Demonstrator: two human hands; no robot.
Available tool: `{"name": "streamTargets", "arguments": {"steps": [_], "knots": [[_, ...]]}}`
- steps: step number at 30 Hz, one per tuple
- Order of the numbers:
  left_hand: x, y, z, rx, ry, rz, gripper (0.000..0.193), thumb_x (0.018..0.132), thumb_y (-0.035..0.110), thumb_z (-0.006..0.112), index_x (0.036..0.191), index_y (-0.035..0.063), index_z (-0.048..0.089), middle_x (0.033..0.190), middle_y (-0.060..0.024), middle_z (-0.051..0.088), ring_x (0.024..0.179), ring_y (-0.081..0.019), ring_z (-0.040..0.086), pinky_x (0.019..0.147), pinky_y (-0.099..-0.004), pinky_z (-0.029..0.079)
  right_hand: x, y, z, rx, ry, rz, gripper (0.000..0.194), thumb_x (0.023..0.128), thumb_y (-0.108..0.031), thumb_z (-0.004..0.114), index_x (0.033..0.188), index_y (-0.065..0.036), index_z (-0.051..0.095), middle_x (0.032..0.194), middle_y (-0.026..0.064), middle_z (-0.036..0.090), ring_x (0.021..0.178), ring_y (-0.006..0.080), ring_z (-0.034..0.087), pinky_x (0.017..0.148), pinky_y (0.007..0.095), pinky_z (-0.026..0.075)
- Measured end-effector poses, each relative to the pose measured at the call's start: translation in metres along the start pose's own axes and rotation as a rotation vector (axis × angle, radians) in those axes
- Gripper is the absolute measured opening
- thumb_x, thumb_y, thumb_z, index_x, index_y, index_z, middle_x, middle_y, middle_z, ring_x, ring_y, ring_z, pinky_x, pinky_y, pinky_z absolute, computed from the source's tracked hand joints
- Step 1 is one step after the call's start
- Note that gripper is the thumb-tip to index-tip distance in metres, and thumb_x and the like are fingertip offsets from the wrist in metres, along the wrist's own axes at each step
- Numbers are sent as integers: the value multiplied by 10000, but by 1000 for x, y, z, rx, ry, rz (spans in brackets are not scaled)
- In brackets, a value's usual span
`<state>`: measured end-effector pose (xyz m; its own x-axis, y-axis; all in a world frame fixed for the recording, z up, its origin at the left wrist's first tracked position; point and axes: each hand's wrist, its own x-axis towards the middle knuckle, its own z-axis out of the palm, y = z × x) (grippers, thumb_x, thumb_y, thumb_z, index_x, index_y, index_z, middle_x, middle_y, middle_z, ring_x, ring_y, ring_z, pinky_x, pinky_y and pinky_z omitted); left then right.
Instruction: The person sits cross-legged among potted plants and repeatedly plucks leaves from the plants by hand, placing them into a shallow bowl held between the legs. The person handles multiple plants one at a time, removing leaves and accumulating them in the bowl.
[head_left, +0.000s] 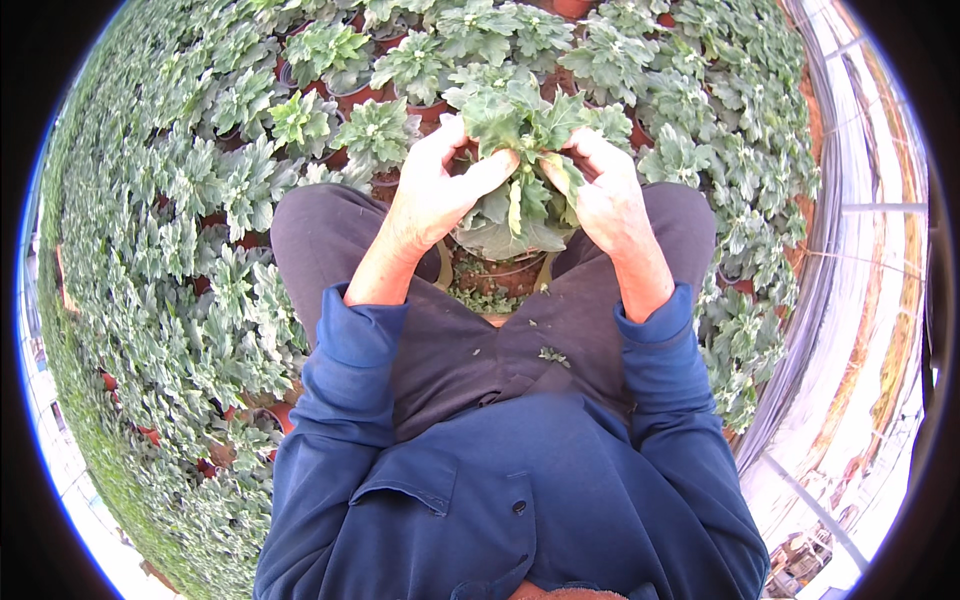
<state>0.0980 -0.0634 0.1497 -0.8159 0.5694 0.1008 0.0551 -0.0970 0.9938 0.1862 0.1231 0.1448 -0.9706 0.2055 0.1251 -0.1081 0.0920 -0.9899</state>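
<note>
Both hands are in among the leaves of a potted chrysanthemum plant (517, 217) between my knees. My left hand (442, 176) grips it from the left, thumb against the central shoots and fingertips partly hidden by foliage. From the right, my right hand (600, 180) pinches leaves near the same shoots between thumb and fingers. A pale yellowish leaf (514, 206) hangs below the thumbs. Foliage covers most of this plant's pot.
Many potted chrysanthemums (379, 135) in reddish-brown pots (356, 97) crowd around me. Small leaf scraps (553, 356) lie on my dark trousers (450, 345). Green plant debris (487, 301) covers soil between my feet. Plastic sheeting (862, 300) runs along the right side.
</note>
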Motion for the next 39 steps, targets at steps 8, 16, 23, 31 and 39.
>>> {"name": "streamTargets", "arguments": {"steps": [8, 16, 23, 31, 39], "knots": [[1, -5, -4, 102, -65, 43, 332, 903, 129, 722, 1213, 25, 666, 1049, -6, 686, 925, -95, 600, 875, -278, 496, 3, -2, 2, 16, 14, 90, 116, 914, -46, 693, 965, 13, 607, 867, 30, 622, 833, 102, 591, 772, 266, 493], [-2, 4, -4, 126, -44, -24, 322, 876, 158, 736, 1171, 39, 678, 975, 19, 681, 832, -70, 580, 772, -258, 492, 23, -5, -43, 1, 114, 159, 244, 912, -99, 678, 1138, -6, 677, 1007, 56, 708, 907, 123, 655, 824, 286, 523], [-2, 5, -6, 283, 360, 294, 251, 869, 14, 702, 1115, 32, 658, 904, -43, 630, 758, -115, 596, 688, -268, 500, 49, 35, -64, -540, -521, 289, 399, 939, -70, 554, 1334, -10, 564, 1074, 147, 683, 868, 238, 720, 727, 353, 594], [35, -7, -28, -22, 527, 99, 222, 963, 68, 663, 1180, 17, 664, 992, -7, 671, 836, -80, 605, 776, -234, 497, 68, 20, -39, -50, -531, 611, 542, 990, -155, 584, 1506, -104, 425, 1201, 98, 631, 892, 219, 717, 641, 314, 606], [74, -93, -37, 87, 627, -151, 265, 961, 281, 643, 1108, 62, 666, 949, -63, 650, 808, -180, 596, 754, -309, 484, 84, 59, -70, 151, -457, 346, 300, 1014, -203, 595, 1273, -59, 634, 1150, 38, 678, 994, 150, 653, 836, 336, 561]]}}
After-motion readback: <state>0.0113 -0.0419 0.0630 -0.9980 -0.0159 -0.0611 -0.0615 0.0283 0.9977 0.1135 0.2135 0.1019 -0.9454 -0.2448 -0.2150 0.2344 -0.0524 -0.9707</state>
